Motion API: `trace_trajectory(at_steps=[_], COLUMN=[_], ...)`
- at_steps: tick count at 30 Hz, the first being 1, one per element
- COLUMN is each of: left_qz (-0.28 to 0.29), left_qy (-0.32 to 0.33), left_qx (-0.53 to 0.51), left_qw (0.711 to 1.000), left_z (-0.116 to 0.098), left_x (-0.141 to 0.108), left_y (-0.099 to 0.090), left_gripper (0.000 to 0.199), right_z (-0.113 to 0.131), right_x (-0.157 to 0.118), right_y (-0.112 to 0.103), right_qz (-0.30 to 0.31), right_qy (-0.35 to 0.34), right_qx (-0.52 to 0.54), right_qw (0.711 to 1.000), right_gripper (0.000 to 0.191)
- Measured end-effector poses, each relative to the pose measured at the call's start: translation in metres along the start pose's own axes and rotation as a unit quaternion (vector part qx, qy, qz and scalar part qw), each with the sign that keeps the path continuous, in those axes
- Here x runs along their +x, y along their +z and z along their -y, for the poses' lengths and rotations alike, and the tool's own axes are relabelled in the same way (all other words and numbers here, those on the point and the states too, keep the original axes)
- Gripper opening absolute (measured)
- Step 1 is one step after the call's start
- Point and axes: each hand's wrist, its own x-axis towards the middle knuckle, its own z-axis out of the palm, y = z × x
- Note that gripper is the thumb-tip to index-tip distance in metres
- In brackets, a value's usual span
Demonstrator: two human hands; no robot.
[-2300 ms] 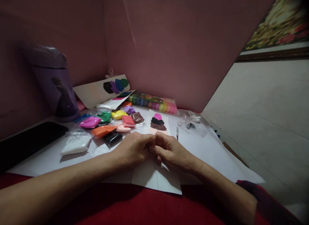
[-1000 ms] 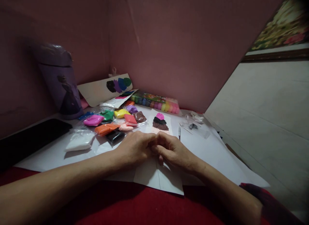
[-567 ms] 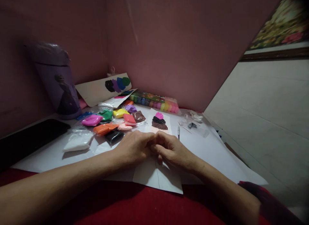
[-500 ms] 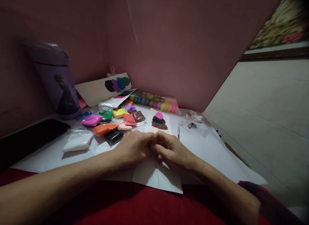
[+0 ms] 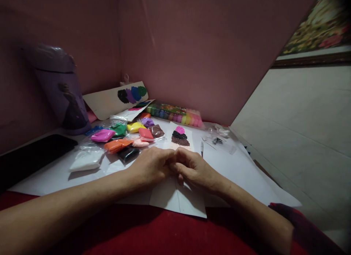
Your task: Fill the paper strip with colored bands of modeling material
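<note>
My left hand (image 5: 153,165) and my right hand (image 5: 197,170) meet over a long white paper strip (image 5: 179,203). Both have their fingers curled in and touching each other. Whatever lies between the fingertips, if anything, is hidden. Just beyond the hands, the strip carries textured bands of pink clay (image 5: 180,130), black clay (image 5: 178,135) and brown clay (image 5: 180,141), with a pale peach area below them. A slim silver-tipped tool (image 5: 202,148) lies to the right of the strip, close to my right hand.
Left of the strip lie several bagged clay packets, among them orange (image 5: 117,145), black (image 5: 128,154) and white (image 5: 87,159). A dark flat object (image 5: 35,152) and a purple bin (image 5: 64,94) stand farther left. Behind are painted cards (image 5: 109,101) and a multicoloured clay pack (image 5: 175,115).
The view has shifted very slightly, moving everything a little left and up. My hands keep the same joined pose over the strip.
</note>
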Motion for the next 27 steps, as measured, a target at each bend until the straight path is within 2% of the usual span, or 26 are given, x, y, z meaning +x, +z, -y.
trace_trajectory(at_steps=[18, 27], left_qz=[0.000, 0.001], left_qy=[-0.007, 0.010], left_qx=[-0.005, -0.011], left_qw=[1.000, 1.000], left_z=[0.0014, 0.0051], left_x=[0.0005, 0.0003], left_y=[0.0010, 0.0037], left_gripper=[0.008, 0.009], right_z=[-0.0005, 0.0006], right_x=[-0.0007, -0.0007], right_y=[-0.0003, -0.0007], right_qz=[-0.005, -0.007], right_qy=[-0.001, -0.001], right_qx=[-0.014, -0.027], right_qw=[1.000, 1.000], right_gripper=[0.005, 0.006])
